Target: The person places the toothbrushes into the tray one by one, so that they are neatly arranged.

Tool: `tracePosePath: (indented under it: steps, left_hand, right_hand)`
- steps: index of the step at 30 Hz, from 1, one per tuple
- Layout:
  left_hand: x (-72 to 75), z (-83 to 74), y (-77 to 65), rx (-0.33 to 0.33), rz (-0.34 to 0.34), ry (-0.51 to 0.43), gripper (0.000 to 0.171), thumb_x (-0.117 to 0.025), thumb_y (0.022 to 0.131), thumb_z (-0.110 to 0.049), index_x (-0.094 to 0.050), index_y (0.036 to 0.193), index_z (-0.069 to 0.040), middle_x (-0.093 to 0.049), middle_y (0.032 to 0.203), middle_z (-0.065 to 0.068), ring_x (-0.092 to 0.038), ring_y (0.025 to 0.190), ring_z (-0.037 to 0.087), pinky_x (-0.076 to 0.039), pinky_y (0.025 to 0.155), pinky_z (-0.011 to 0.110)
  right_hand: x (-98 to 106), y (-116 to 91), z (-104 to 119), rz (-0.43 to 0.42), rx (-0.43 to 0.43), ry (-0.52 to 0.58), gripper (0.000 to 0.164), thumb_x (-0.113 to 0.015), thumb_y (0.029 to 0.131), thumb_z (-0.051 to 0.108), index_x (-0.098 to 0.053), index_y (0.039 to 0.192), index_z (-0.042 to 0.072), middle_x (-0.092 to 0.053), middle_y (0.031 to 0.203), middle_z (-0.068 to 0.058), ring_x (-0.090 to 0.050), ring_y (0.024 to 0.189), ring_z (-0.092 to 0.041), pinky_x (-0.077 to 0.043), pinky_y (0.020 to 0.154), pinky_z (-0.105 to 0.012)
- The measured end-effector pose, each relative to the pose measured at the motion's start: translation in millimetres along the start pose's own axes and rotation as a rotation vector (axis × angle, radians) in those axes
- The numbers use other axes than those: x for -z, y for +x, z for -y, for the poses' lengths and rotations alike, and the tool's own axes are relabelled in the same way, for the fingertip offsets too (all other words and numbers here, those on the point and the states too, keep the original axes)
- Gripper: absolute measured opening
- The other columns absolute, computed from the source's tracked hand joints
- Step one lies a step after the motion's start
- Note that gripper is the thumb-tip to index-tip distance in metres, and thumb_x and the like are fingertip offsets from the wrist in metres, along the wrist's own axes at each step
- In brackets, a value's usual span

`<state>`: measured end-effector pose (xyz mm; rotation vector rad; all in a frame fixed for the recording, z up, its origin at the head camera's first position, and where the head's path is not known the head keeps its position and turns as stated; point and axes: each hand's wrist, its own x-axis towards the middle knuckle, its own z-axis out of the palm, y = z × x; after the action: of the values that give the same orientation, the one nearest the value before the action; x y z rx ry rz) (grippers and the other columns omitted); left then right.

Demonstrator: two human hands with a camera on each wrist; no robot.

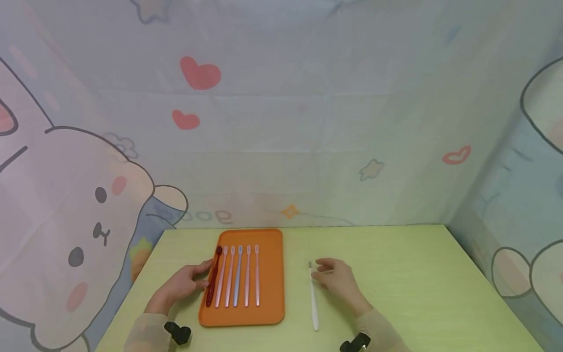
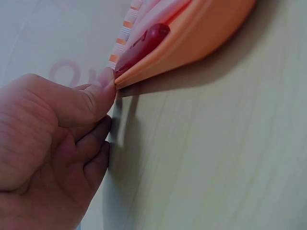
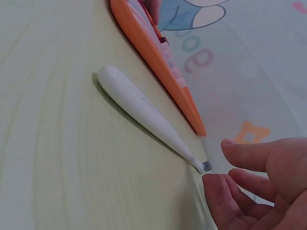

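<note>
My left hand (image 1: 182,284) is at the left edge of an orange tray (image 1: 271,293), its thumb (image 2: 91,98) on the rim beside a dark red toothbrush (image 1: 213,278). That brush lies along the tray's left side, and several pink toothbrushes (image 1: 247,278) and a blue toothbrush (image 1: 238,278) lie in a row to its right. A white toothbrush (image 1: 313,303) with dark bristles lies on the table right of the tray. Close to its bristle end is my right hand (image 1: 338,281), fingers bent, with a gap between thumb and fingertips and nothing held.
The light yellow-green table (image 1: 418,288) extends to the right of my right hand. A cartoon-printed cloth (image 1: 281,122) hangs behind it and along both sides. Dark wrist cameras (image 1: 178,333) sit on both sleeves.
</note>
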<state>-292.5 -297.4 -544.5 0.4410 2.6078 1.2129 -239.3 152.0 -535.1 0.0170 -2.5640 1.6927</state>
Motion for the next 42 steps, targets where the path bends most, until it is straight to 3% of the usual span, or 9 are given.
tracePosePath:
  steps: [22,42]
  left_hand:
    - [-0.4,4.3,2.3,-0.002,0.000,-0.003,0.068,-0.075,0.095,-0.001,-0.048,0.157,0.004,-0.043,0.163,0.026,-0.032,0.153,0.050,-0.024,0.124,0.066]
    - [0.2,6.9,2.3,-0.011,0.008,-0.019,0.068,-0.076,0.095,-0.003,-0.048,0.157,0.003,-0.041,0.163,0.027,-0.030,0.154,0.050,-0.021,0.124,0.066]
  right_hand:
    - [3.9,-20.1,-2.8,0.115,-0.054,-0.035,0.052,-0.085,0.085,0.004,-0.067,0.133,-0.009,-0.074,0.117,-0.018,-0.072,0.094,-0.024,-0.064,0.070,-0.036]
    - [-2.2,-30.7,-4.1,0.154,-0.026,-0.035,0.057,-0.087,0.080,0.000,-0.066,0.131,-0.014,-0.074,0.116,-0.018,-0.072,0.088,-0.021,-0.064,0.065,-0.035]
